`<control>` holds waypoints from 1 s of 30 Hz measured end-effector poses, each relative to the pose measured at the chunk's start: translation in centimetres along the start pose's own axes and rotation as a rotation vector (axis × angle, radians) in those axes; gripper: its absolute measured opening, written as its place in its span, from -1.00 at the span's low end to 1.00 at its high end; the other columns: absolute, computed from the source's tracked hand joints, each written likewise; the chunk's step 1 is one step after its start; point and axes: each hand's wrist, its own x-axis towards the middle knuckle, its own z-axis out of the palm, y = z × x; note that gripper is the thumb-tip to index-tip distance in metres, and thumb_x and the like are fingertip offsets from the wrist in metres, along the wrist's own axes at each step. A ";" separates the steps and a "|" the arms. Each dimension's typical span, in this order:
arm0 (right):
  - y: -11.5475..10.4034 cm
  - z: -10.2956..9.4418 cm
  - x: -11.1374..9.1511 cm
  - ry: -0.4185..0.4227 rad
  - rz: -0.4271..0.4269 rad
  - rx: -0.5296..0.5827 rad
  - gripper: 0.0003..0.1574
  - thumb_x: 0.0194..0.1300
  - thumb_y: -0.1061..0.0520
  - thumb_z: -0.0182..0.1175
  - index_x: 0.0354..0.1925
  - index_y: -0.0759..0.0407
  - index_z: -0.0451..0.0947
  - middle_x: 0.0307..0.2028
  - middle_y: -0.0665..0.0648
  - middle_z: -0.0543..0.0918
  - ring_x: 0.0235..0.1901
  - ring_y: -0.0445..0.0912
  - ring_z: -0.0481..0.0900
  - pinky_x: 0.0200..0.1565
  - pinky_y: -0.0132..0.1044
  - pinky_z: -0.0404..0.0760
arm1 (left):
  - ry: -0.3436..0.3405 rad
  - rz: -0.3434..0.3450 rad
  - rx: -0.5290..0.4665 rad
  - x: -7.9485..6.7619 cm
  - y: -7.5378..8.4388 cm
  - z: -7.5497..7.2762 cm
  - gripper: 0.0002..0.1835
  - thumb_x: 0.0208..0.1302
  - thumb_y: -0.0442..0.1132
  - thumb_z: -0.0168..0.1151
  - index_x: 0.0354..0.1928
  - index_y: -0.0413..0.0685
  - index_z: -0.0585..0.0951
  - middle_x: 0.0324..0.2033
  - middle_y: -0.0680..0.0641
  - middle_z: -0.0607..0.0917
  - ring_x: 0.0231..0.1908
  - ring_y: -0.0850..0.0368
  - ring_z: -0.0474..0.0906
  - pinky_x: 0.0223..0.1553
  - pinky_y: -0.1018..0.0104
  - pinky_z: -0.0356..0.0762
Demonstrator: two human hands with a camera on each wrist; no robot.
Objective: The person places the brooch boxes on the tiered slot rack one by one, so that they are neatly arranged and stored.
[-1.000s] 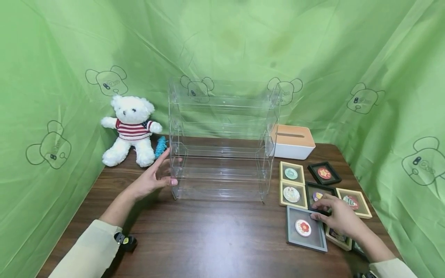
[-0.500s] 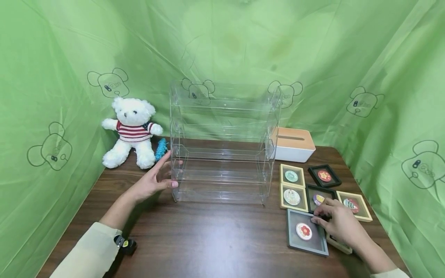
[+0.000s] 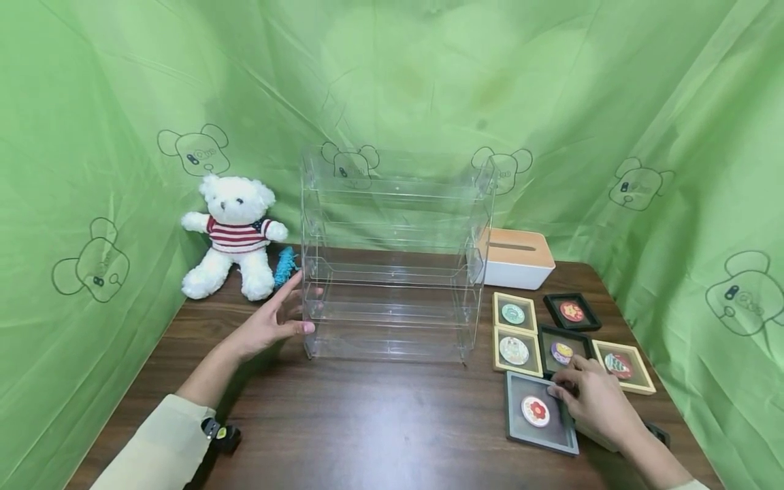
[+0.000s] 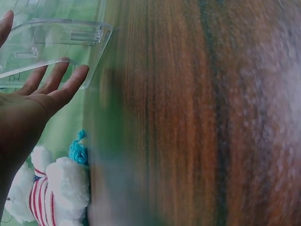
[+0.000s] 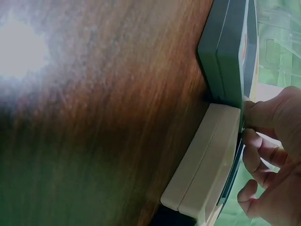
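Observation:
A clear acrylic tiered rack (image 3: 392, 275) stands upright on the dark wood table (image 3: 380, 422). My left hand (image 3: 266, 330) touches its left side, thumb at the front edge and the other fingers extended along the clear side panel (image 4: 96, 56). My right hand (image 3: 597, 401) is bent over the inner corner of a grey square frame (image 3: 520, 425) with a red-flower badge. Its thumb touches that corner and its index fingertip is by a black frame (image 3: 545, 350) with a purple-and-yellow badge. Whether it pinches either frame is unclear. A cream frame (image 5: 202, 160) lies beneath the right hand.
Further framed badges lie behind: two pale wood frames (image 3: 497, 327), a black frame (image 3: 591, 323) with a red badge, and a pale frame (image 3: 643, 388). A tissue box (image 3: 517, 275) stands at the back right. A white teddy bear (image 3: 235, 204) and blue yarn-like bundle (image 3: 284, 265) sit left.
My right hand has shifted slightly down and right, with its fingers drawn in; more of the purple-and-yellow badge shows. The left hand stays at the rack. The head view has tilted slightly upward.

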 end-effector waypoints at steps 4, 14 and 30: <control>0.6 -0.2 -0.1 0.040 -0.049 0.104 -0.66 0.07 0.20 0.73 -0.38 -0.17 0.76 -0.37 -0.21 0.48 -0.35 -0.30 0.39 -0.38 -0.36 0.37 | -0.009 -0.019 0.015 -0.1 0.1 0.0 0.22 0.49 -0.45 0.40 0.83 0.38 -0.22 0.66 -0.41 0.31 0.61 -0.52 0.19 0.28 0.37 0.65; 1.6 -1.8 0.3 -0.045 -0.017 0.434 -0.62 0.30 0.32 0.56 -0.17 -0.11 0.65 -0.36 -0.17 0.69 -0.48 -0.36 0.54 -0.52 -0.38 0.52 | -0.021 -0.032 -0.013 -0.2 0.3 0.0 0.21 0.50 -0.42 0.39 0.83 0.41 -0.22 0.68 -0.39 0.28 0.61 -0.57 0.17 0.27 0.30 0.67; 1.6 -4.9 3.3 0.031 0.000 0.513 -0.56 0.29 0.39 0.54 0.08 0.04 0.84 -0.12 -0.08 0.86 -0.37 -0.29 0.75 -0.36 -0.45 0.72 | -0.032 0.020 -0.051 -0.3 0.1 0.2 0.32 0.38 -0.53 0.44 0.83 0.32 -0.25 0.66 -0.53 0.19 0.59 -0.53 0.22 0.28 0.25 0.72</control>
